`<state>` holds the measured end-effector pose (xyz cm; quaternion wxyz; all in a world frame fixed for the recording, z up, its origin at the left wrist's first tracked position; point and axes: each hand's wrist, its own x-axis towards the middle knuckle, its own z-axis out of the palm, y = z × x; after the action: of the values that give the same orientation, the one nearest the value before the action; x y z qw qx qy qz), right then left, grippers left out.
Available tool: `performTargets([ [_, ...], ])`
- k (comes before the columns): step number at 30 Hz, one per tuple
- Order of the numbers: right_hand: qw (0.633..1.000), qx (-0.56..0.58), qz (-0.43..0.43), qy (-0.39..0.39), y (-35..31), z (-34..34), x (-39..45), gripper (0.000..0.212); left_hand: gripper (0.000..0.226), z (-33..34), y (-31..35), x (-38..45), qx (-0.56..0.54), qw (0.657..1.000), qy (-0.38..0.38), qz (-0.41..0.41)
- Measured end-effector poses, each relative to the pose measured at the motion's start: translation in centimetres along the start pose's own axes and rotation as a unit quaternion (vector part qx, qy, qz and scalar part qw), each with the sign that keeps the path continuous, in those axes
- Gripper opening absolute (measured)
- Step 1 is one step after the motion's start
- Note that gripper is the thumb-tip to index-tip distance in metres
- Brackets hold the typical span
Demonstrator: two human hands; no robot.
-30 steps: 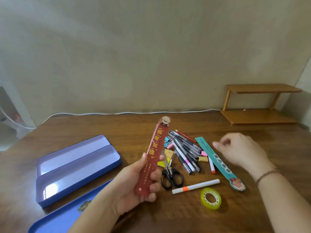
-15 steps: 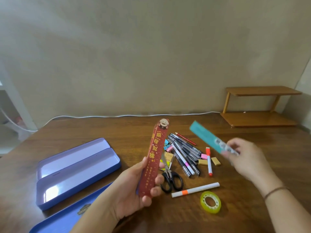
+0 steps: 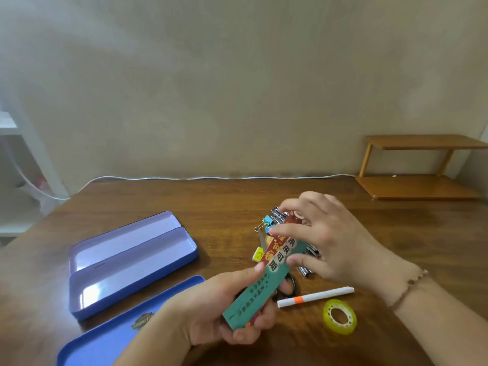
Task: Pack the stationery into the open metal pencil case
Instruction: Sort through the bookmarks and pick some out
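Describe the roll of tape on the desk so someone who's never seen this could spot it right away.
On the brown wooden desk, look toward the near right, just below the right hand. Beside the white marker with an orange band lies the tape roll, flat on the wood. It is the only ring-shaped thing there, translucent yellow-green with an open centre.

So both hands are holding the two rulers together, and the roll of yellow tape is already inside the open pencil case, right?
Not quite. The head view shows the yellow tape lying on the table, right of the open pencil case. The left hand and right hand do hold both rulers together.
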<state>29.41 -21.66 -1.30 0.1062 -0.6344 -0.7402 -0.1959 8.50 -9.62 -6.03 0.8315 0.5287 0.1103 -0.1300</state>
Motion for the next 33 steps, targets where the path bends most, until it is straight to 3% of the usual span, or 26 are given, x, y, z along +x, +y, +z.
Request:
performTargets([
  [5,0.997,0.054,0.022,-0.048,-0.7,0.3,-1.7,0.024,0.050,0.2,0.3,-0.5,0.106,0.993,0.049,0.007],
  [8,0.995,0.065,0.072,-0.031,-2.2,-0.1,-3.7,0.015,0.039,0.5,0.6,-1.4,0.245,0.960,0.135,0.029],
  [10,0.993,0.065,0.097,-0.009,-4.3,-0.2,-5.2,0.014,0.030,0.9,1.0,-2.3,0.376,0.908,0.180,0.024],
  [14,0.991,0.081,0.101,0.010,-9.1,0.8,-6.7,0.018,0.031,2.6,1.0,-3.9,0.617,0.758,0.210,-0.028],
  [18,0.994,0.085,0.070,-0.016,-11.1,3.1,-7.0,0.030,0.024,4.1,-2.0,-4.6,0.742,0.624,0.245,-0.018],
  [20,0.997,0.050,0.053,-0.025,-11.0,3.4,-7.4,0.039,0.023,3.8,-3.6,-5.2,0.765,0.590,0.258,0.011],
  [22,0.996,0.057,0.056,-0.031,-10.3,3.0,-8.0,0.041,0.023,3.5,-4.4,-6.1,0.765,0.587,0.264,0.029],
  [25,0.991,0.103,0.073,-0.048,-9.1,1.7,-8.2,0.025,0.022,3.0,-4.6,-7.7,0.742,0.605,0.287,0.041],
  [28,0.966,0.242,0.080,-0.047,-9.3,1.0,-6.6,0.018,0.020,2.9,-4.5,-8.7,0.708,0.627,0.321,0.046],
  [31,0.938,0.339,0.067,0.022,-10.0,0.4,-3.5,0.013,0.014,2.8,-4.2,-9.8,0.669,0.655,0.346,0.067],
  [33,0.903,0.413,0.094,0.073,-9.7,0.1,-0.9,0.016,0.009,2.0,-3.7,-11.2,0.606,0.696,0.375,0.086],
])
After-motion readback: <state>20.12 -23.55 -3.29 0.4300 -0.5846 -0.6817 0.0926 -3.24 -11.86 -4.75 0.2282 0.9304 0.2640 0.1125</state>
